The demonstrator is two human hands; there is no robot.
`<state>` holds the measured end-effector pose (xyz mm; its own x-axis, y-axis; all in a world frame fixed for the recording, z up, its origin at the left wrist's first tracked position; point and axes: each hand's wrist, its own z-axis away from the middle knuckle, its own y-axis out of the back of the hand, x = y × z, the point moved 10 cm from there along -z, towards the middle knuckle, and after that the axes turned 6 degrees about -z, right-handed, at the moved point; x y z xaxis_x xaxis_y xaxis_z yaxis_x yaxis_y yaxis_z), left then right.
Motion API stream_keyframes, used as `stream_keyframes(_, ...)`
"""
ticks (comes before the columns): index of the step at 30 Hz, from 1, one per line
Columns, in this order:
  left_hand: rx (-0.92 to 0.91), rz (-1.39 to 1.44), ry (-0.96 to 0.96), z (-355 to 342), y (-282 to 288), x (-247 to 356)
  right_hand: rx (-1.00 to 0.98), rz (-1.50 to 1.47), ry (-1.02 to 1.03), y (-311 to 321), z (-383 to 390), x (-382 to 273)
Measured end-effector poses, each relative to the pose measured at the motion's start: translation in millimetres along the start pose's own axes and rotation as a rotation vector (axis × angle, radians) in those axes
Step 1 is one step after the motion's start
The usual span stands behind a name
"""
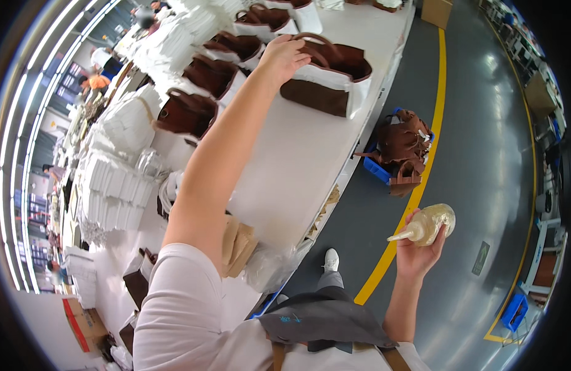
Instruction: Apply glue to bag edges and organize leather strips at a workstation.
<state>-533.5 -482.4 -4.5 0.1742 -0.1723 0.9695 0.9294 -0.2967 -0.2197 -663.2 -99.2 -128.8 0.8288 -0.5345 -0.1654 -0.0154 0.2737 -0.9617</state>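
My left arm stretches far across the table, and my left hand (283, 60) is closed at the left end of a brown-and-white handbag (317, 96), by its rim and looped handle. The bag stands upright with its top open; my fingertips are partly hidden against it. Out over the aisle, my right hand (415, 256) grips a clear squeeze bottle (437, 224) from below. A pale yellowish substance coats or fills the bottle, and its narrow nozzle points left.
More brown-and-white handbags (212, 75) stand in a row along the white table (279, 167). White stacks (115, 185) line its far left side. A blue crate (377, 170) of brown leather pieces sits on the floor beside the table. Brown paper (238, 244) and clear plastic (270, 266) lie near me.
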Motion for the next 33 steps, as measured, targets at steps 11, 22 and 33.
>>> stream_keyframes(11, 0.907, -1.125, -0.439, 320, 426, 71, -0.274, 0.11, -0.242, -55, 56, 123)
stream_keyframes(22, 0.881, -1.405, 0.23, 473, 503, -127, -0.307, 0.213, -0.522, -42, 184, 274)
stream_keyframes(33, 0.609, -0.074, -0.202, 546, 411, -21, -0.499, 0.029, -0.888, -70, 256, 356)
